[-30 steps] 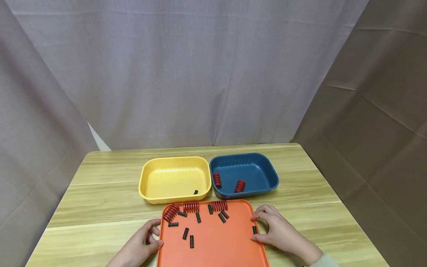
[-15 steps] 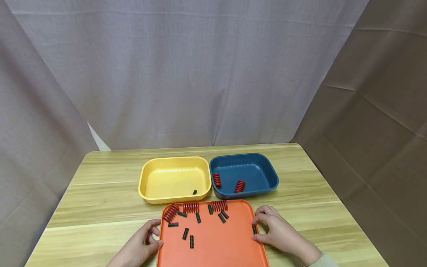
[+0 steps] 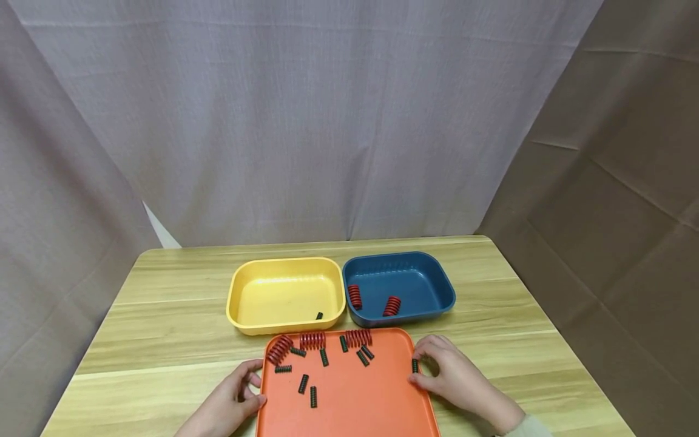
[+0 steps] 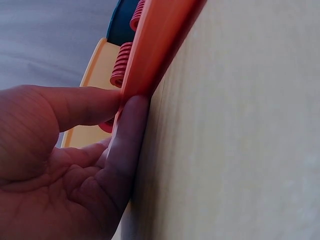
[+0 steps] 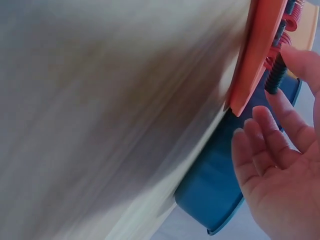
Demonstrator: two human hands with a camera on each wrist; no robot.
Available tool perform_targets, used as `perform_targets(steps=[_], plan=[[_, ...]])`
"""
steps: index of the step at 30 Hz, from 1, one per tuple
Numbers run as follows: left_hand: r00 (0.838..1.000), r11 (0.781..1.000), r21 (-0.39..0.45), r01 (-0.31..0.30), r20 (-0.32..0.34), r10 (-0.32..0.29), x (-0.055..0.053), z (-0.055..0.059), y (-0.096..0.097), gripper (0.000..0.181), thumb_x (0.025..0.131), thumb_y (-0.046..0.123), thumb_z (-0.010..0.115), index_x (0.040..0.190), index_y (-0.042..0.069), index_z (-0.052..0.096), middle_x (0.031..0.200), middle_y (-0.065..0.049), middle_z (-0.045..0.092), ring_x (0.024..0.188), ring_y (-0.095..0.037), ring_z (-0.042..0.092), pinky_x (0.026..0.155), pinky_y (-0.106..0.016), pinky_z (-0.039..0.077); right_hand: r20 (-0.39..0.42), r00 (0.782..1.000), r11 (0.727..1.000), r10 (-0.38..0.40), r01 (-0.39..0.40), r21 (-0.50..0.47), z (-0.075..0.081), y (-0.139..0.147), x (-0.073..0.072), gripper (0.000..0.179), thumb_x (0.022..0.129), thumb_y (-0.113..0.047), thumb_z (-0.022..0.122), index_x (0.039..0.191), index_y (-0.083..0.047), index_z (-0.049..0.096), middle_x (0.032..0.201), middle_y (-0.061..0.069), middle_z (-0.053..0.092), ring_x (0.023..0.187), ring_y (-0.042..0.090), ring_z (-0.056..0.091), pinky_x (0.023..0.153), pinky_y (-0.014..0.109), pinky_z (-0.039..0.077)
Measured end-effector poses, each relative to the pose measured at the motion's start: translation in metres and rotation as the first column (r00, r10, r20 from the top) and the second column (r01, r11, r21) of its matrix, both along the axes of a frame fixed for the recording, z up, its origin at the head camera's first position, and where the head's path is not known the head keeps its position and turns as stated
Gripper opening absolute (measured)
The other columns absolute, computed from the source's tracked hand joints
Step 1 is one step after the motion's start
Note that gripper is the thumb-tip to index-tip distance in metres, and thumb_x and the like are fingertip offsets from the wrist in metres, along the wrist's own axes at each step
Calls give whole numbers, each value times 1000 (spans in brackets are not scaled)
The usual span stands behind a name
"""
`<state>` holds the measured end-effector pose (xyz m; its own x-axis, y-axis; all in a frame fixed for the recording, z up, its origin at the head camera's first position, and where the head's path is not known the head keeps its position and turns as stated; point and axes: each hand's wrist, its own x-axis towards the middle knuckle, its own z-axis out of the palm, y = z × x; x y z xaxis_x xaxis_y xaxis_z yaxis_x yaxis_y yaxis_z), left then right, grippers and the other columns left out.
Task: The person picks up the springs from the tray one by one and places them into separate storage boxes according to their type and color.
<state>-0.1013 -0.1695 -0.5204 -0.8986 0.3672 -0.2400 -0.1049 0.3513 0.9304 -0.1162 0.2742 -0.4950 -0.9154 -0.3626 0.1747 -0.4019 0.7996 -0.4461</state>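
My left hand [image 3: 229, 397] holds the left edge of an orange tray [image 3: 360, 403]; in the left wrist view a thumb and finger pinch its rim [image 4: 142, 65]. At the tray's right edge my right hand [image 3: 459, 379] pinches a small dark green spring [image 3: 415, 366] between thumb and index finger. In the right wrist view this spring [image 5: 276, 74] is held end to end, lifted off the tray, with the other fingers loosely bent. On the tray lie larger red springs [image 3: 280, 349] along the far edge and several small dark springs [image 3: 314, 397].
Behind the tray stand a yellow bin [image 3: 286, 331] with a small dark spring [image 3: 319, 315] in it and a blue bin [image 3: 423, 285] holding two red springs [image 3: 392, 306]. Both bins sit side by side on a wooden table [image 3: 164, 340]. Grey curtain hangs behind.
The dark spring at the tray's right edge, beside the right fingers earlier, is now pinched and raised slightly. The left hand and tray stay in place.
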Motion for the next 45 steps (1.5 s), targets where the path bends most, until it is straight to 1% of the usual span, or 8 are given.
perform_targets(steps=[8,13,20,25,30,37,41,45], plan=[[1000,1000,0,6,-12,-6,0,0,0,61,88,10,70,137,-7,38,102,-9,48,78,-16,50,61,-24,43,15,995,991,-100,101,-85,9,-15,-4,29,75,-27,83,96,-23,64,94,-13,58,90,11,57,81,35,51],[1000,1000,-10,6,-20,-6,1,0,0,60,88,10,70,137,-7,38,102,-8,48,77,-15,51,61,-24,44,-6,996,985,-84,82,-155,15,-27,-9,30,75,-20,84,95,-24,62,91,-12,59,88,15,59,78,37,53],[1000,1000,-13,-6,-13,6,0,1,0,61,88,11,71,137,-6,39,102,-8,48,78,-16,50,61,-25,44,-78,995,985,-60,46,-168,23,-46,-20,29,75,-23,84,93,-26,61,89,-9,60,83,16,56,70,31,50],[1000,1000,-9,-17,2,18,1,2,1,61,87,10,71,136,-6,39,102,-8,48,78,-18,50,61,-25,43,-123,992,977,-23,-4,-214,27,-63,-33,26,76,-23,84,94,-23,64,92,-13,62,87,9,57,74,32,51],[1000,1000,-12,-9,-3,9,1,2,1,61,87,10,70,137,-6,38,102,-8,48,78,-17,51,61,-25,43,-103,995,966,-15,-12,-259,33,-81,-44,26,77,-23,83,97,-17,67,93,-11,63,90,11,58,77,32,53],[1000,1000,-2,-20,9,20,2,2,0,62,87,8,71,137,-8,37,102,-9,47,79,-18,49,62,-25,43,-43,998,959,-47,33,-280,41,-110,-54,32,82,-25,79,107,-12,65,98,0,63,93,20,58,79,43,52],[1000,1000,1,-24,14,24,2,2,0,62,87,7,71,137,-8,37,102,-9,47,79,-19,49,62,-25,43,-29,997,959,-75,64,-276,43,-129,-61,31,84,-31,77,108,-16,64,101,0,63,94,21,58,79,38,52],[1000,1000,4,-23,15,23,2,1,1,62,86,7,71,137,-7,38,103,-9,47,79,-19,49,62,-25,43,-61,995,965,-82,64,-255,43,-145,-70,32,85,-36,75,109,-17,64,100,-2,62,91,21,57,75,33,50]])
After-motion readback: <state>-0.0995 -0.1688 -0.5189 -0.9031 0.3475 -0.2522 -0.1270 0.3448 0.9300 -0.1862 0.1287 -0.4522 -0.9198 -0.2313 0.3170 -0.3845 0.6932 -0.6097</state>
